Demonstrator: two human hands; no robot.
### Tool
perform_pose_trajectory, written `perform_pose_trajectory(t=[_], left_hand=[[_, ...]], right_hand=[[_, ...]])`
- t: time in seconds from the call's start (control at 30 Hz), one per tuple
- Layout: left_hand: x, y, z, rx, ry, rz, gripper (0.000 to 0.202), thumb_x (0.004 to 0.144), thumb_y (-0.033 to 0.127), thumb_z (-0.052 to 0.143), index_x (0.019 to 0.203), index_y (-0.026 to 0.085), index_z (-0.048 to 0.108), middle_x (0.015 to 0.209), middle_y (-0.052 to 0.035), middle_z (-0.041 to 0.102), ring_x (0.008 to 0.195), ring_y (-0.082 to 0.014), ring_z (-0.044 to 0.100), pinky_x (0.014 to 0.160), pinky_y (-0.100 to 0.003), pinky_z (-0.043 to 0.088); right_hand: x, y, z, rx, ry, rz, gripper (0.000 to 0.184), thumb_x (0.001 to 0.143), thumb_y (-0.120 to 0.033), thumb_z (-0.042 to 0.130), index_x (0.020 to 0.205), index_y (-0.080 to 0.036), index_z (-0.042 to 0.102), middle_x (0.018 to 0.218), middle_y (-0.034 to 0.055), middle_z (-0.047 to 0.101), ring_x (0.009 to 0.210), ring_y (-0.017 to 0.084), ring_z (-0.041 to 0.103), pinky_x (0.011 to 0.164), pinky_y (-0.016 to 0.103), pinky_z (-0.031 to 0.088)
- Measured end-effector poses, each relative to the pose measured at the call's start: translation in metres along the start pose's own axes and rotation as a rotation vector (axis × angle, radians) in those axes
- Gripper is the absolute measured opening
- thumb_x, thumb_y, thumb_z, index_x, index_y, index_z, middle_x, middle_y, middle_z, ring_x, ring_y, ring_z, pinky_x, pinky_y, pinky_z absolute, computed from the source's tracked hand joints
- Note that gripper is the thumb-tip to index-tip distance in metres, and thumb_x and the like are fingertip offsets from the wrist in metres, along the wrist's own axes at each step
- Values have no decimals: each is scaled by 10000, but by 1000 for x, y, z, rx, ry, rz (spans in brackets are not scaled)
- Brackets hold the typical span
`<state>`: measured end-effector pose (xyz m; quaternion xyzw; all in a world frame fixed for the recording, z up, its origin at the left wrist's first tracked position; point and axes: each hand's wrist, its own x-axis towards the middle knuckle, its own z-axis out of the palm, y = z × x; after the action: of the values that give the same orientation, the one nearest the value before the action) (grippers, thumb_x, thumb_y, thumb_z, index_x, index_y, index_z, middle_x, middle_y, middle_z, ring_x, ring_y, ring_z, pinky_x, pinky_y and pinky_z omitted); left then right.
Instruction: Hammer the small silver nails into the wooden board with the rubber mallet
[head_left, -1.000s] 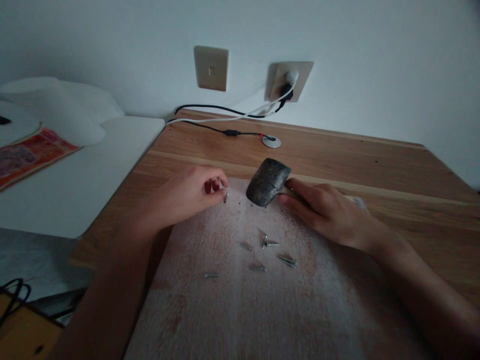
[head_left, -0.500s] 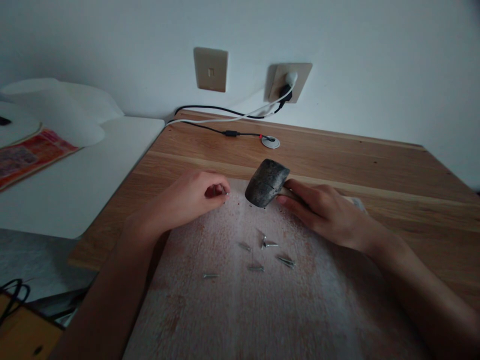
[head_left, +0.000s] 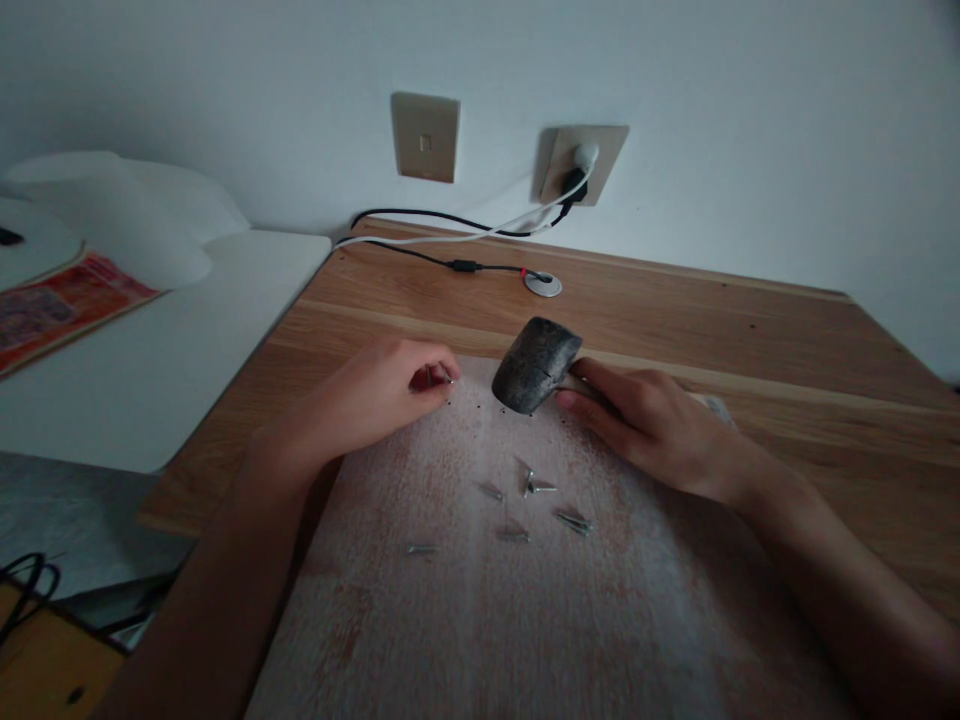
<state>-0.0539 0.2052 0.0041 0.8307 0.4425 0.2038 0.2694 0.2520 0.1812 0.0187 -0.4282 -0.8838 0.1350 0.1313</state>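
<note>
My right hand (head_left: pixel 649 425) is closed round the short handle of a black rubber mallet (head_left: pixel 536 365). Its worn, barrel-shaped head is held tilted over the far part of a pale, scuffed wooden board (head_left: pixel 450 620). At the board's far left, my left hand (head_left: pixel 397 385) pinches a small silvery nail (head_left: pixel 451 380) between thumb and fingertips; most of it is hidden by the fingers. Several loose nails (head_left: pixel 574 522) lie scattered on the board nearer to me. A row of small dark dots (head_left: pixel 478 407) runs across the board below the mallet head.
The board lies on a wooden desk (head_left: pixel 675 285) against a wall. Black and white cables (head_left: pixel 442 242) run along the back to a wall socket (head_left: pixel 592 165) and a round desk grommet (head_left: pixel 542 285). Left stands a white table (head_left: pixel 247 300) with a red-orange packet (head_left: pixel 75 305).
Almost nothing differs. The whole view has shifted very slightly; both hands keep their grips and places over the board.
</note>
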Motion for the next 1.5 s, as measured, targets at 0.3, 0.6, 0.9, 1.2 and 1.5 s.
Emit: perform_pose_trajectory(t=[0.3,0.6,0.9,1.2,1.5], left_hand=[[0,3,-2,-10,-14,-29,127,910,210,657,978,205,764,929,-5,791,791,-152,697,747,-273,508],[-1,-3,0,10,-5,-16,104,927,271,679,957,213,760,898,-5,780,765,-156,681,741,-283,495],[1,1,1,48,-2,-55,96,925,280,687,921,205,746,858,-5,763,744,-159,669,721,-291,469],[0,3,1,58,-10,-24,85,926,242,664,932,202,738,883,-8,763,768,-157,670,725,-289,466],[-1,3,1,30,-5,-7,62,931,236,655,923,204,707,860,-7,750,753,-158,664,709,-287,452]], right_hand=[[2,-2,1,-4,-3,16,346,1115,-465,414,1045,-205,632,700,5,642,544,163,588,566,312,386],[0,-3,-2,-35,-9,26,338,1116,-453,416,1076,-205,642,691,7,653,566,176,621,562,311,391],[2,-2,0,-7,-4,10,338,1122,-462,406,1007,-213,603,680,-12,615,551,156,601,561,308,387],[1,-4,-2,-9,-11,31,329,1116,-451,409,1026,-214,619,725,17,681,585,174,646,575,308,423],[1,-6,-3,-39,-16,32,322,1115,-445,415,1068,-218,639,749,35,716,629,196,687,586,304,462]])
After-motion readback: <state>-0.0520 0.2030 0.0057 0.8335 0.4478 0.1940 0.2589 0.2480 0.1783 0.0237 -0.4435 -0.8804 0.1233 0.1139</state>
